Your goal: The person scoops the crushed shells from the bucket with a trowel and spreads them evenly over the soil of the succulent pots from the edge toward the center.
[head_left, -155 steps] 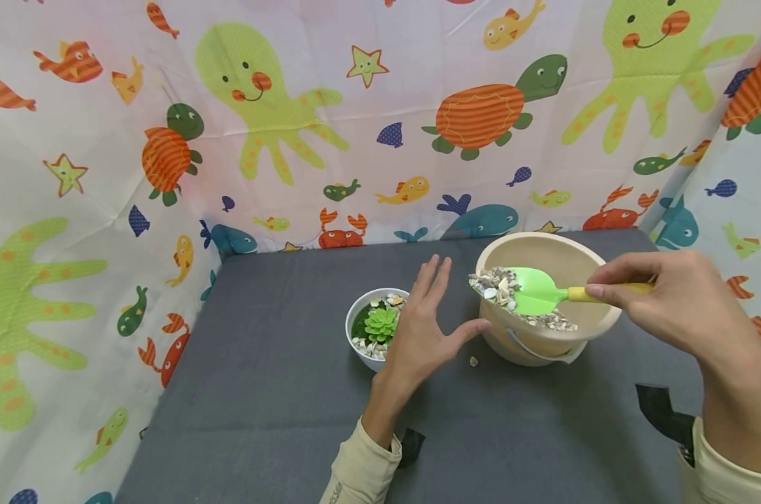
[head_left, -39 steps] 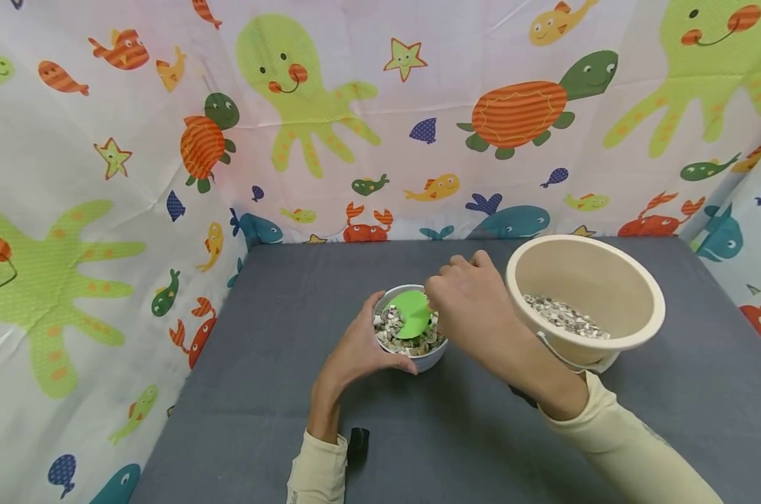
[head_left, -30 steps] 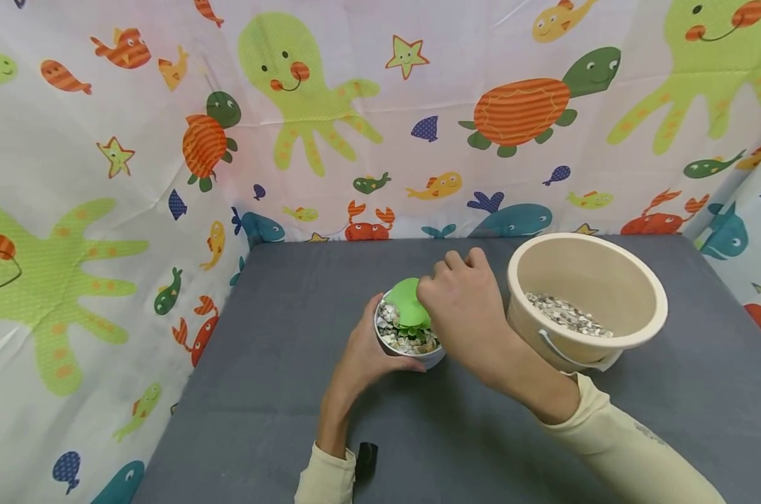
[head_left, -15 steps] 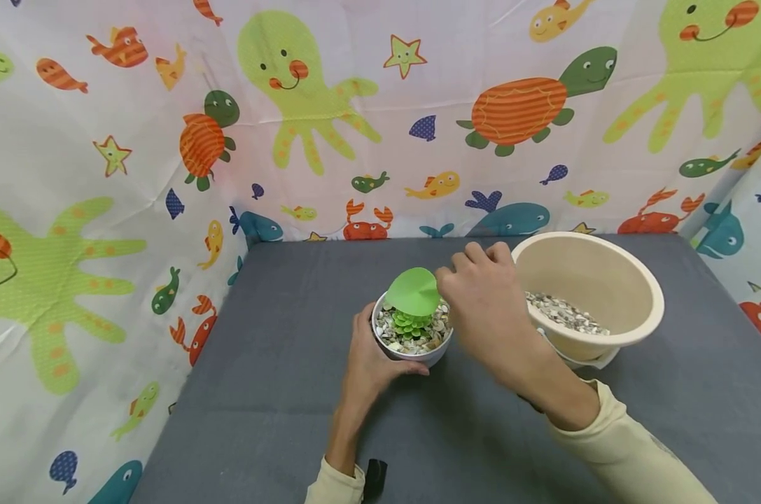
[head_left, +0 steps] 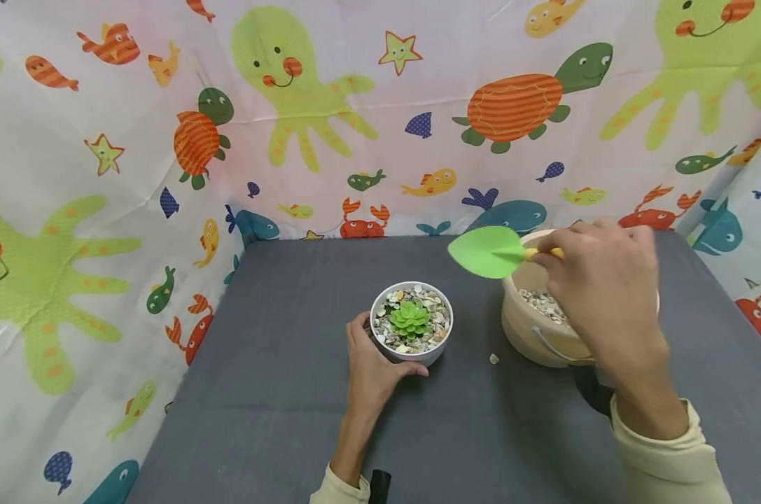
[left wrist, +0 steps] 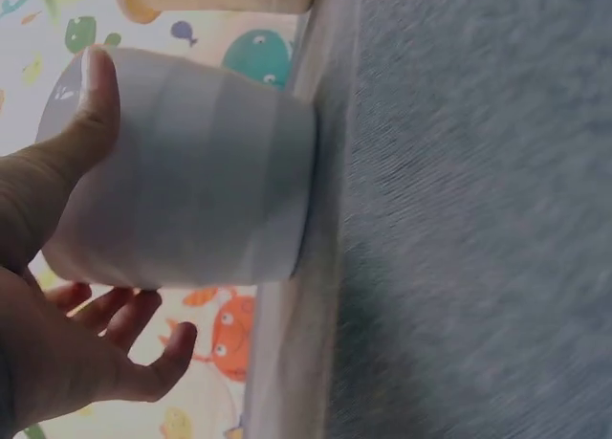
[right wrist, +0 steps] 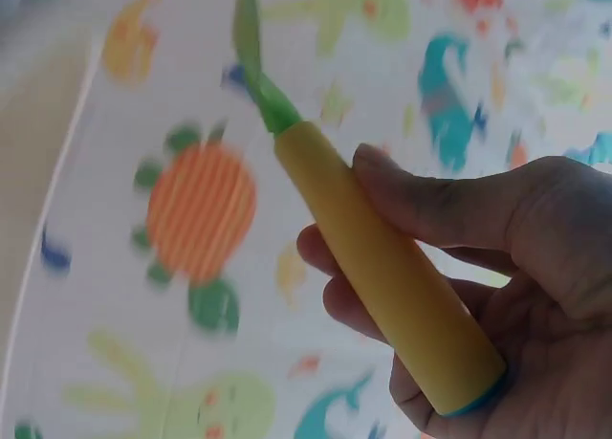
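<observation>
My left hand (head_left: pixel 372 371) holds a white round pot (left wrist: pixel 191 171) at its side, thumb on the near wall and fingers on the left. Pebbles and shell bits fill this pot around a bright green succulent (head_left: pixel 410 318). My right hand (head_left: pixel 607 287) grips a small trowel by its yellow handle (right wrist: pixel 382 272). The trowel's green blade (head_left: pixel 489 252) points left, held in the air beside the bucket's rim, with no pebbles visible on it. Behind the right hand stands a cream bucket (head_left: pixel 525 332), partly hidden, with pebbles (head_left: pixel 544 306) inside.
One loose shell bit (head_left: pixel 494 359) lies on the grey tabletop (head_left: pixel 279 364) between pot and bucket. A white curtain (head_left: pixel 330 42) printed with sea animals rises behind the table and at both sides. The bucket's pale bail handle (head_left: pixel 553 348) hangs at its front.
My right hand has carried the trowel from over the pot to the right, up beside the bucket. The pebbles from the blade are gone; the succulent is uncovered. My left hand stays on the pot.
</observation>
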Available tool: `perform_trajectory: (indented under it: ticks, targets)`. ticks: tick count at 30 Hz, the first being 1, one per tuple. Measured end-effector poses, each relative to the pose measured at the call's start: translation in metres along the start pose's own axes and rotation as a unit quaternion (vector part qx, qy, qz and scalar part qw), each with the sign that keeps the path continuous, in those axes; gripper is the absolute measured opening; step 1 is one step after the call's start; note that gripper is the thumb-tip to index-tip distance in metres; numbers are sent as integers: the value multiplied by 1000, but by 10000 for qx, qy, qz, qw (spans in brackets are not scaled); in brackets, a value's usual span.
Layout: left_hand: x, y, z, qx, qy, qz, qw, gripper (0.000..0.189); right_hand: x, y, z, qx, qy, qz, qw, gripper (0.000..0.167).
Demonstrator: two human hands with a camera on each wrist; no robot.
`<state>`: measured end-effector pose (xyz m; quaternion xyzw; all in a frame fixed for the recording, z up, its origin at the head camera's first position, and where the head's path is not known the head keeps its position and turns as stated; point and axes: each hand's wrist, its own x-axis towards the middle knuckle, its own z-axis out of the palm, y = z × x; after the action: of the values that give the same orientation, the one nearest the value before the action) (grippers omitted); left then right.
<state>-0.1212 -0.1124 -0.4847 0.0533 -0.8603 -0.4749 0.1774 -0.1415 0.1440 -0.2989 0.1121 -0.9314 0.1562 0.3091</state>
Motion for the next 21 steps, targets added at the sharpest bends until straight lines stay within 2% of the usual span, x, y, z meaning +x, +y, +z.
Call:
perform_trajectory:
  ticks: [2, 4, 7, 10, 13, 16, 18, 21]
  targets:
    - [2, 0, -4, -6, -220, -17, 9998, 137, 0, 19, -9, -196, 52, 281, 9994, 13]
    - [6, 1, -10, 93, -443, 87, 9989, 145, 0, 37, -17, -391, -91, 571, 9976, 10]
    - [15, 8, -18, 271, -613, 481, 9966, 152, -2, 61, -22, -712, -499, 888, 9922, 10]
    - [23, 28, -17, 213, -648, 945, 9932, 144, -3, 82, -15, -892, -1077, 972, 9854, 12]
    - [25, 56, -3, 104, -851, 1372, 9868, 127, -3, 97, 0, -1101, -1668, 944, 9753, 14]
    - [24, 83, 16, 213, -1234, 1764, 9763, 111, -5, 105, 16, -1442, -2155, 774, 9627, 10]
    - [23, 98, 29, 401, -1536, 1884, 9692, 102, -6, 106, 28, -1656, -2376, 635, 9550, 10]
    - [22, 110, 48, 553, -1989, 1994, 9579, 93, -9, 107, 44, -1802, -2506, 388, 9504, 12]
